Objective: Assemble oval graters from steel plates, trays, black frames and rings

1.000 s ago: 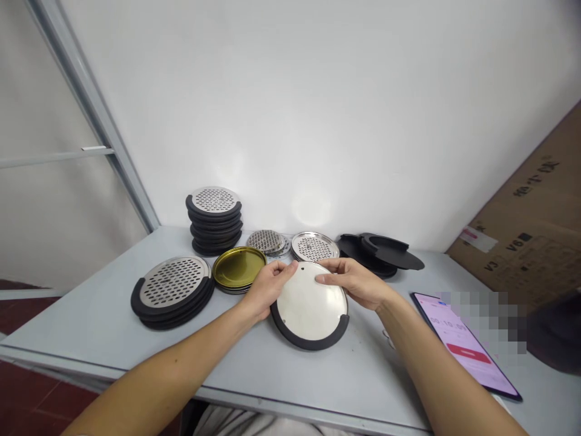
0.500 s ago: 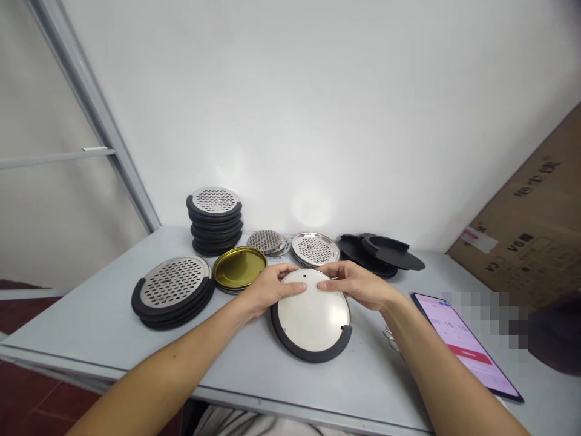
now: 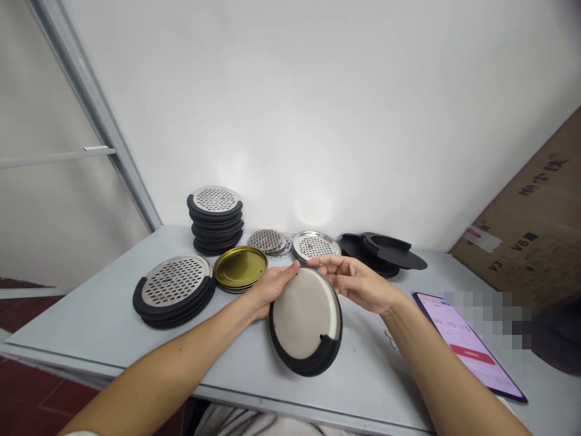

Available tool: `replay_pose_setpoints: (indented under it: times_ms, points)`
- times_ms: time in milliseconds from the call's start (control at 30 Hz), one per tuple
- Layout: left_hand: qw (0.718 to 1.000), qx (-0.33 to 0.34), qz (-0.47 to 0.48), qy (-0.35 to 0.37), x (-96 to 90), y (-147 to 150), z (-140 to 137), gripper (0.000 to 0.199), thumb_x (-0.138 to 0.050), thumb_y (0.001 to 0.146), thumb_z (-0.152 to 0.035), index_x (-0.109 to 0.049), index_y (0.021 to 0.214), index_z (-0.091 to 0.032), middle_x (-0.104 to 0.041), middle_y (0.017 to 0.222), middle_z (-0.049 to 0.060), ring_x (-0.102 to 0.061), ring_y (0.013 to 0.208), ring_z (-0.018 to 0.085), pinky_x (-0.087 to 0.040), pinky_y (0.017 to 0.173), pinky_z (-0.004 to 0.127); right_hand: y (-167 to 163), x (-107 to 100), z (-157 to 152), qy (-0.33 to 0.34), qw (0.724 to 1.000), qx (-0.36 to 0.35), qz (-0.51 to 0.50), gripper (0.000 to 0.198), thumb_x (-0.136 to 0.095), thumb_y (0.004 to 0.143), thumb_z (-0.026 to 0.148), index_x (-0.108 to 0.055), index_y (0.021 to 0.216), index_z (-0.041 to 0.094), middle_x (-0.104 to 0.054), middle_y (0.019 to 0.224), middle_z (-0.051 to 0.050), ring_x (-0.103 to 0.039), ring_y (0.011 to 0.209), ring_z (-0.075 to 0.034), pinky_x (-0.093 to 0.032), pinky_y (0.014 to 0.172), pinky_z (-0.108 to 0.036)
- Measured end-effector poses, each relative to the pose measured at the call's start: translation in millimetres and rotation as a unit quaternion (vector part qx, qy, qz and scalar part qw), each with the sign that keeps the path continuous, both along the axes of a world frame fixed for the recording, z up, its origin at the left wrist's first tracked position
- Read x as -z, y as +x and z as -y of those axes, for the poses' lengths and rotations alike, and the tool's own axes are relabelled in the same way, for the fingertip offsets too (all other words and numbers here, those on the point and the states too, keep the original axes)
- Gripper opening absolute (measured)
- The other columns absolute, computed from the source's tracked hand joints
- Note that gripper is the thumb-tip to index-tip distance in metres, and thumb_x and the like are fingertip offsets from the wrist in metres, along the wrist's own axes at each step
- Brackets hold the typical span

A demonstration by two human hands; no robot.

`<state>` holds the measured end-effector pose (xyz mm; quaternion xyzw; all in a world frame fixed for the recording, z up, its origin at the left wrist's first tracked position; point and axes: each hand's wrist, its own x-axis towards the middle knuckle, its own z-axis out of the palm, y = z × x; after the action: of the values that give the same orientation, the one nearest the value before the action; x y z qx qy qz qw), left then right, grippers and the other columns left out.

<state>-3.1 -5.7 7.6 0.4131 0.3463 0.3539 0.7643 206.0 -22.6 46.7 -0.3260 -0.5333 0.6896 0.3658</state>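
My left hand (image 3: 273, 287) grips the upper left edge of a round pale metal plate (image 3: 302, 321), thumb near a small hole at its top. A black rim (image 3: 302, 363) wraps the plate's lower part, ending in a notch at the right. The plate is tilted, lower edge toward me. At its upper right edge, my right hand (image 3: 351, 281) has its fingers bent and apart; whether they touch the plate I cannot tell. Just left of my left hand lies a stack of gold-coloured round lids (image 3: 240, 266). Beyond the hands sits a stack of perforated metal discs (image 3: 316, 245).
Black-rimmed perforated discs stand in a tall stack (image 3: 215, 221) and a lower stack (image 3: 175, 290) at left. Small perforated discs (image 3: 265, 240) and black round parts (image 3: 393, 253) lie by the wall. A phone (image 3: 467, 345) and a cardboard box (image 3: 531, 218) are at right.
The plate has tilted and turned, its right side swinging toward the left. My right thumb has come off its face, and my left thumb has slid up to the top edge.
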Motion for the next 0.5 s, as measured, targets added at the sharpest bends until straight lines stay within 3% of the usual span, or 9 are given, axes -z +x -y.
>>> replay_pose_setpoints:
  times_ms: [100, 200, 267, 400, 500]
  points:
    - [1.0, 0.016, -0.003, 0.001, 0.9, 1.4, 3.1, 0.051, -0.066, 0.074, -0.063, -0.067, 0.085, -0.013, -0.07, 0.075, 0.008, -0.063, 0.061, 0.016, -0.048, 0.059, 0.026, -3.3, -1.9, 3.6, 0.023, 0.999, -0.013, -0.02, 0.05, -0.074, 0.068, 0.017, -0.065, 0.117, 0.024, -0.062, 0.086, -0.001, -0.053, 0.064, -0.01, -0.047, 0.057, -0.023]
    - [0.999, 0.029, -0.017, 0.016, -0.2, 2.0, 5.4, 0.055, -0.064, 0.073, -0.066, -0.068, 0.085, -0.012, -0.069, 0.076, 0.009, -0.062, 0.06, 0.016, -0.047, 0.058, 0.026, -5.3, -4.5, 5.7, 0.025, 1.0, 0.01, 0.001, 0.034, -0.069, 0.08, 0.036, -0.068, 0.11, 0.02, -0.059, 0.082, -0.003, -0.05, 0.06, -0.009, -0.047, 0.055, -0.024]
    - [0.998, 0.016, -0.047, 0.036, -1.5, 2.0, 5.7, 0.056, -0.066, 0.072, -0.066, -0.068, 0.086, -0.011, -0.068, 0.076, 0.008, -0.061, 0.06, 0.015, -0.045, 0.056, 0.025, -4.4, -6.3, 6.1, 0.042, 0.997, 0.034, 0.059, 0.036, -0.065, 0.083, 0.047, -0.069, 0.103, 0.018, -0.059, 0.081, -0.004, -0.053, 0.066, -0.012, -0.048, 0.057, -0.025]
    - [0.986, -0.043, -0.133, 0.089, -2.4, 1.6, 4.9, 0.055, -0.069, 0.068, -0.066, -0.065, 0.079, -0.012, -0.064, 0.069, 0.004, -0.055, 0.054, 0.012, -0.038, 0.049, 0.022, -1.1, -3.3, 5.7, 0.123, 0.966, 0.055, 0.221, 0.048, -0.079, 0.069, 0.046, -0.065, 0.107, 0.021, -0.06, 0.093, -0.004, -0.056, 0.077, -0.016, -0.047, 0.061, -0.025]
    - [0.978, -0.071, -0.161, 0.114, -1.6, 0.7, 4.3, 0.051, -0.069, 0.068, -0.064, -0.064, 0.074, -0.013, -0.062, 0.064, 0.001, -0.052, 0.053, 0.011, -0.035, 0.047, 0.021, -3.5, 5.7, 4.6, 0.152, 0.952, 0.06, 0.26, 0.053, -0.086, 0.058, 0.039, -0.063, 0.102, 0.021, -0.063, 0.092, -0.004, -0.058, 0.076, -0.018, -0.048, 0.063, -0.028]
